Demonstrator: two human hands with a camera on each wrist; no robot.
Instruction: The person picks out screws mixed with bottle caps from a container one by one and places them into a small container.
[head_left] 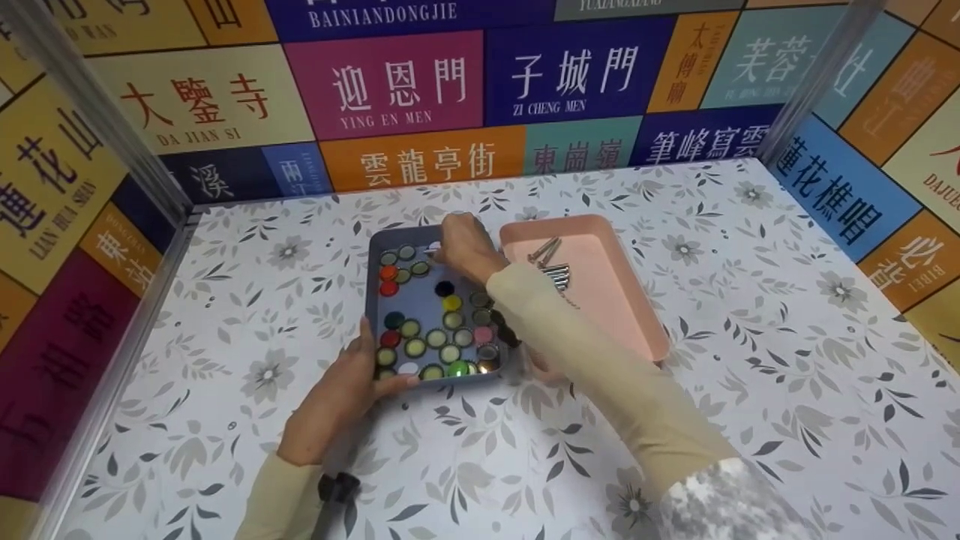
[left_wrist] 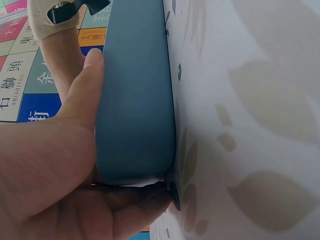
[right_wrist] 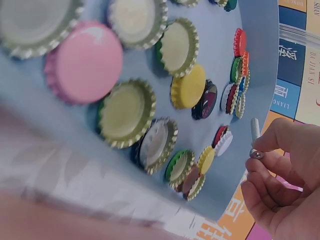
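A blue-grey tray (head_left: 418, 300) holds many bottle caps (right_wrist: 90, 62), some showing coloured tops and others their crimped undersides. My left hand (head_left: 341, 390) grips the tray's near left corner, its thumb along the near wall and fingers round the side. In the left wrist view the outer wall (left_wrist: 135, 95) of the tray sits between thumb and fingers. Over the tray's far right part is my right hand (head_left: 466, 246), pinching a small metal screw (right_wrist: 255, 131) between thumb and index finger, with its head near the fingertips. The right sleeve hides some of both trays.
A pink tray (head_left: 607, 307) lies close on the right of the blue one. Inside it are several metal screws (head_left: 556, 276), partly covered by the right forearm. Panels with printed characters (head_left: 386, 82) stand behind and at both sides of the flower-patterned tabletop (head_left: 270, 375).
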